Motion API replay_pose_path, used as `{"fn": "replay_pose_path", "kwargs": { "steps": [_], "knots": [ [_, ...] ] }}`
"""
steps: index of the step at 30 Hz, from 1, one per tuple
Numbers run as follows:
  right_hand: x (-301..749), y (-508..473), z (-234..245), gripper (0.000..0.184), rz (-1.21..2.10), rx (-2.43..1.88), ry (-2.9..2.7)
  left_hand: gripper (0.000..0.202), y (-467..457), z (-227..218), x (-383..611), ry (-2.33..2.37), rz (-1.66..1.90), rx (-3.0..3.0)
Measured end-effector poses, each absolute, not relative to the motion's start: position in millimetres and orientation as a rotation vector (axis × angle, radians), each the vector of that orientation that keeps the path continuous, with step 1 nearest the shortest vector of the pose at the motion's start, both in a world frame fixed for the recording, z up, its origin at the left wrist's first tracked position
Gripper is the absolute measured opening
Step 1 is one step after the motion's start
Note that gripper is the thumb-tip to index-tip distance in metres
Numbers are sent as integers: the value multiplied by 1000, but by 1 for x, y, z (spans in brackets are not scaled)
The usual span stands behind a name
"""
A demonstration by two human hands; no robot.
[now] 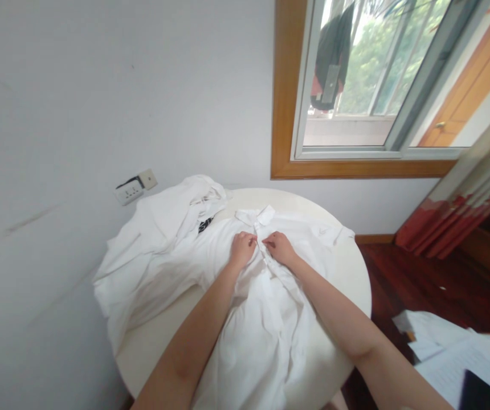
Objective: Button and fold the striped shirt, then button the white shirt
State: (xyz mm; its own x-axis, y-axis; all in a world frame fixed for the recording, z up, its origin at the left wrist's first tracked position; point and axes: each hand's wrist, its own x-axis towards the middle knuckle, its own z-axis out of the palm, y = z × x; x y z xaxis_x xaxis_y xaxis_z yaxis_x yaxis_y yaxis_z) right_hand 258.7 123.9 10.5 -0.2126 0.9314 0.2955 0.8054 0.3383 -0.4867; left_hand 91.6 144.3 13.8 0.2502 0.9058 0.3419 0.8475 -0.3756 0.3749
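A white collared shirt lies front side up on a round white table, its collar toward the wall and its lower part toward me. Both my hands are at the front placket, a little below the collar. My left hand pinches the placket edge from the left. Across from it, my right hand pinches the other edge, with only a small gap between the two sets of fingertips. Whether a button sits between the fingers is too small to tell.
A heap of white clothing covers the table's left side, with a black patterned patch showing. Behind are a wall socket and a wood-framed window. A curtain hangs at right; papers and a dark object lie lower right.
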Motion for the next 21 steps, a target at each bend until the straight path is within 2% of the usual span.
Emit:
{"fn": "replay_pose_path", "kwargs": {
  "steps": [4,9,13,21],
  "knots": [
    [268,109,21,35,275,-1684,-2216,36,135,14,85,1793,591,2482],
    [279,102,35,59,588,-1774,-2468,49,128,7,71,1854,322,2513],
    [282,103,37,73,650,-1751,-2543,52,132,5,64,1837,283,2528],
    [280,114,21,65,368,-1713,-2481,54,160,8,65,1837,224,2504]
  ]
}}
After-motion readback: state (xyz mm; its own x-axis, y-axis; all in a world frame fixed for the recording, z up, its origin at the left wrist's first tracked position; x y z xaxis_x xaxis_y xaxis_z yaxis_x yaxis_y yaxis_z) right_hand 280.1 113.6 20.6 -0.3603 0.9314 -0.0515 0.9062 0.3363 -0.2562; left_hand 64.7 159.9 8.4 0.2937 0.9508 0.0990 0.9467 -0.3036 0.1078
